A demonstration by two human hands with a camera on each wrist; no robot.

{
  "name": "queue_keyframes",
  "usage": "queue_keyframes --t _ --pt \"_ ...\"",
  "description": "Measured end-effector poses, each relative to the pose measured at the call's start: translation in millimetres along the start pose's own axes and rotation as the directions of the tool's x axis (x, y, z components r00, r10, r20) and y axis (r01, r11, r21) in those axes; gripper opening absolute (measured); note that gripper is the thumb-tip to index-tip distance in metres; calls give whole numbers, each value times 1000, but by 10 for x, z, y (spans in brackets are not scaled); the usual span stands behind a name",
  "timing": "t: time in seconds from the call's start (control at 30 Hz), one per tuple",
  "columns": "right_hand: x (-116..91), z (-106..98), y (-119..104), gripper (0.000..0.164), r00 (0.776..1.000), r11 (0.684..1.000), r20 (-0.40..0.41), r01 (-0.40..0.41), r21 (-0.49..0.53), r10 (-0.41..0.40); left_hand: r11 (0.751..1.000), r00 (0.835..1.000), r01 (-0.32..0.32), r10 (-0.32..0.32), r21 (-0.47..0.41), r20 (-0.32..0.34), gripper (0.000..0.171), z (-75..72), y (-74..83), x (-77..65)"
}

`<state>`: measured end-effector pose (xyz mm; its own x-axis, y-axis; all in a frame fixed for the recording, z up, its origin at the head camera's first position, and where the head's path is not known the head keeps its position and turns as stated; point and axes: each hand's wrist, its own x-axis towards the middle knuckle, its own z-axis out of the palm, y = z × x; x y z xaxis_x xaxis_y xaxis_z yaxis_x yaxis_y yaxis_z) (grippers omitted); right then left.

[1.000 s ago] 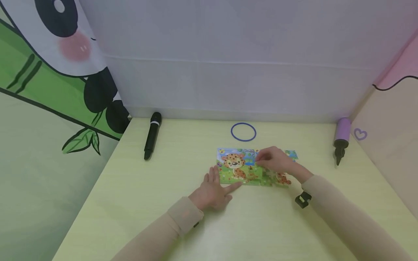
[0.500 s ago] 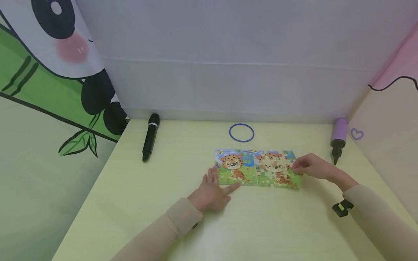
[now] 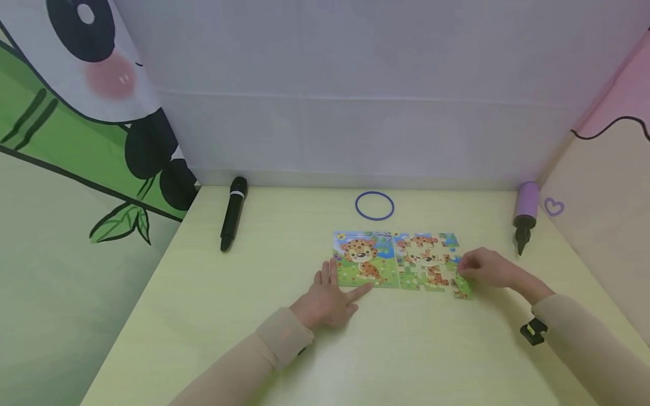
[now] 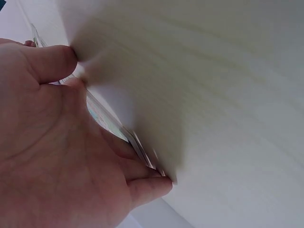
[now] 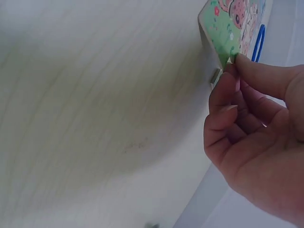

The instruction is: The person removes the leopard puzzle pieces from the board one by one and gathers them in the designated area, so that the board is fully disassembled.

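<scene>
A leopard jigsaw puzzle (image 3: pixel 434 279) lies flat on the table, with gaps between several of its pieces. Joined to its left is the whole leopard picture (image 3: pixel 383 273). My left hand (image 3: pixel 325 301) rests at the picture's lower left corner, fingers extended along its edges; in the left wrist view its fingertips (image 4: pixel 152 187) meet the card's edge. At the puzzle's right side my right hand (image 3: pixel 490 269) pinches a green puzzle piece (image 3: pixel 462 288) between thumb and index finger. The right wrist view shows that green piece (image 5: pixel 216 35) with its near edge tilted off the table.
Behind the picture lies a blue ring (image 3: pixel 374 219). A black microphone (image 3: pixel 233 217) is at the back left, and a purple hand pump (image 3: pixel 527 206) with a black nozzle at the back right. A pale cloth wall (image 3: pixel 325 141) borders the table's far edge.
My right hand has moved right, from over the puzzle's left part to its right side. The lower right piece has shifted outward and down from the others. My left hand stays in place.
</scene>
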<state>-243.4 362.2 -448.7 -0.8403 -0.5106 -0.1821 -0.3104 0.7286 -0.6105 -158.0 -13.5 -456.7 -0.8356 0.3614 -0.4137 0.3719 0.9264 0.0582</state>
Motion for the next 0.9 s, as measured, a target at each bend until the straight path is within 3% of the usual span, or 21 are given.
queue_keyframes --t 0.1,0.33,0.57,0.9 --pt "6 22 2 5 1000 1000 -5 10 -13 -10 1000 999 -13 13 -1 -32 53 28 -18 0" --pt "5 12 14 4 999 999 -34 1 -34 -2 1000 999 -19 18 -6 -34 53 -95 -7 -100" --pt "-41 59 -1 18 999 999 -1 -41 -34 41 999 998 -33 32 -5 -61 52 -54 -44 -89" --pt "-42 81 33 18 998 997 -38 -50 -58 47 996 995 -69 72 56 -69 52 -39 -72 -65"
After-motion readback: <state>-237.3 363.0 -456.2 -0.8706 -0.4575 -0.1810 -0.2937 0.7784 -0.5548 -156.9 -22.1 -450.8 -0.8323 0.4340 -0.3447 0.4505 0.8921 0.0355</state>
